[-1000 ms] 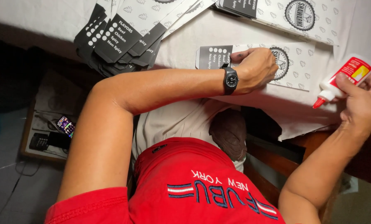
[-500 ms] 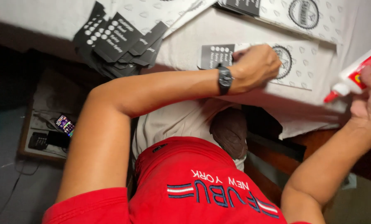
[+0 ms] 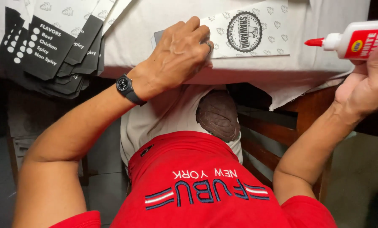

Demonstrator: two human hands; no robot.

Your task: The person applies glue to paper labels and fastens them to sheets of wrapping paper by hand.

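Head view shows the left hand (image 3: 181,55) pressed flat, fingers together, on a printed paper sleeve (image 3: 244,33) at the counter's (image 3: 155,25) near edge, while the right hand (image 3: 368,82) is clamped round a white glue bottle (image 3: 358,39) off the right edge. Judging by this, gluing is in hand; the nozzle must reach the sleeve's flap.

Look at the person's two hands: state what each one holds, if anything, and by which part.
The right hand grips a white glue bottle around its body, red nozzle pointing left. The left hand holds nothing; it presses flat on a printed paper sheet.
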